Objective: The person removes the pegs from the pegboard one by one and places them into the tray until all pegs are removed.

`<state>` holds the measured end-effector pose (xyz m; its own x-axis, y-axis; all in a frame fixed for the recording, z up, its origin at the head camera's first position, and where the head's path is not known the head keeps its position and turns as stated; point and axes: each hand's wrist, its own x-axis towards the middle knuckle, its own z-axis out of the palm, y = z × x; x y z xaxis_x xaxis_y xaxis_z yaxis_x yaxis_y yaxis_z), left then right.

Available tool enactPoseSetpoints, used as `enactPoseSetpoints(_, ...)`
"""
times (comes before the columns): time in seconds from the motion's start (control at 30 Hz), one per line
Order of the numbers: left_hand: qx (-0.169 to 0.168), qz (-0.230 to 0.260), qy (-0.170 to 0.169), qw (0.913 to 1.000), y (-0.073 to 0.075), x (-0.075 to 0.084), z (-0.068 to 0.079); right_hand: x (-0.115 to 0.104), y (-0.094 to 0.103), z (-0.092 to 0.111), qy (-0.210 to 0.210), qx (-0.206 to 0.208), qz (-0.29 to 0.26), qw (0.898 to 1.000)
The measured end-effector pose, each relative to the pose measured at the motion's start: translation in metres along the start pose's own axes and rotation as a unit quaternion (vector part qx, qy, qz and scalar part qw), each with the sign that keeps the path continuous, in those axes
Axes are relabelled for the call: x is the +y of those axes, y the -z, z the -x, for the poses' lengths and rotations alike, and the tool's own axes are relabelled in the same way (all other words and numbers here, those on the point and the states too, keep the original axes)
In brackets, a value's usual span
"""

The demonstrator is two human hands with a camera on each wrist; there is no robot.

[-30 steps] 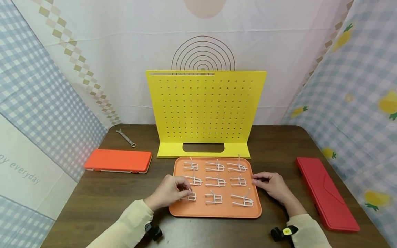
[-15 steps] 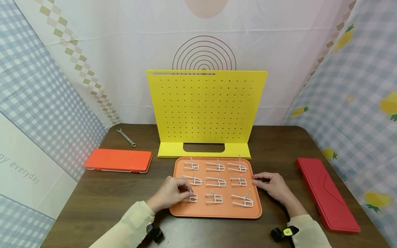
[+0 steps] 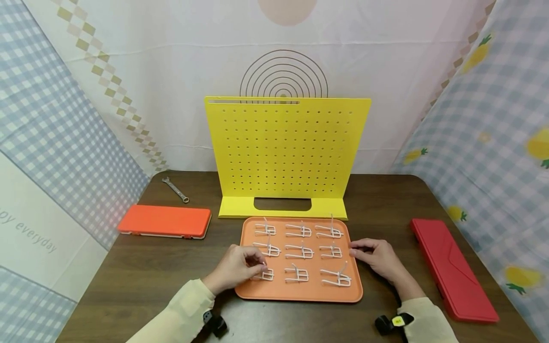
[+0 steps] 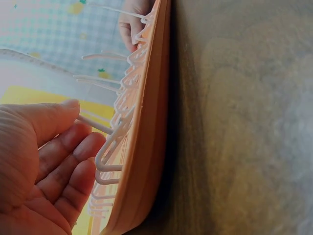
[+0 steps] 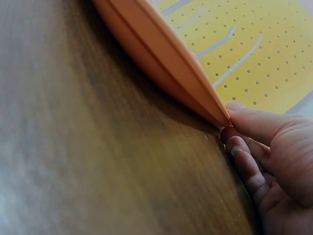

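Observation:
An orange tray (image 3: pixel 283 289) bears several white wire pegboard hooks, laid out in rows of three. At its front left corner my left hand (image 3: pixel 238 267) pinches the upright prong of one hook (image 3: pixel 268 275) between thumb and fingertip. The left wrist view has that prong (image 4: pixel 98 125) at the thumb tip, the hook's bent wire close over the tray rim. The other fingers are loosely bent below. My right hand (image 3: pixel 377 257) grips the tray's right rim, and in the right wrist view its thumb (image 5: pixel 254 122) lies over the edge with fingers beneath.
Behind the tray stands a yellow pegboard (image 3: pixel 283 147) on its foot. To the left lie an orange-red case (image 3: pixel 165 221) and a combination wrench (image 3: pixel 176 190). A red case (image 3: pixel 452 271) rests on the right of the dark wooden table (image 3: pixel 141 271).
The left hand has nudged the front left hook slightly, so more of its wire frame shows. The right hand has stayed at the tray's rim, and the head view has shifted a little.

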<state>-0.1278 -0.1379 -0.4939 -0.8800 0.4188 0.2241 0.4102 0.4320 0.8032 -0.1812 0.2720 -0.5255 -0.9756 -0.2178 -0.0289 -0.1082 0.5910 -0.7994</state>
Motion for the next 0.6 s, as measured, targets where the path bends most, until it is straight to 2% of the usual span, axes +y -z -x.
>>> enactPoseSetpoints(0.17, 0.012, 0.011, -0.003, 0.9999, 0.002, -0.001, 0.000, 0.002, 0.001, 0.002, -0.010, 0.002, -0.004, 1.000)
enactPoseSetpoints(0.3, 0.034, -0.001, -0.012, 0.9994, 0.013, -0.001, 0.003, 0.003, 0.000, -0.001, -0.027, 0.004, -0.008, 1.000)
enactPoseSetpoints(0.43, 0.069, -0.027, -0.025, 0.9970, 0.032, -0.001, 0.010, 0.003, 0.001, -0.004, -0.040, 0.001, -0.017, 0.999)
enactPoseSetpoints(0.6, 0.111, -0.070, -0.018, 0.9912, 0.062, 0.001, 0.024, -0.003, 0.009, -0.003, -0.033, 0.004, -0.012, 0.999)
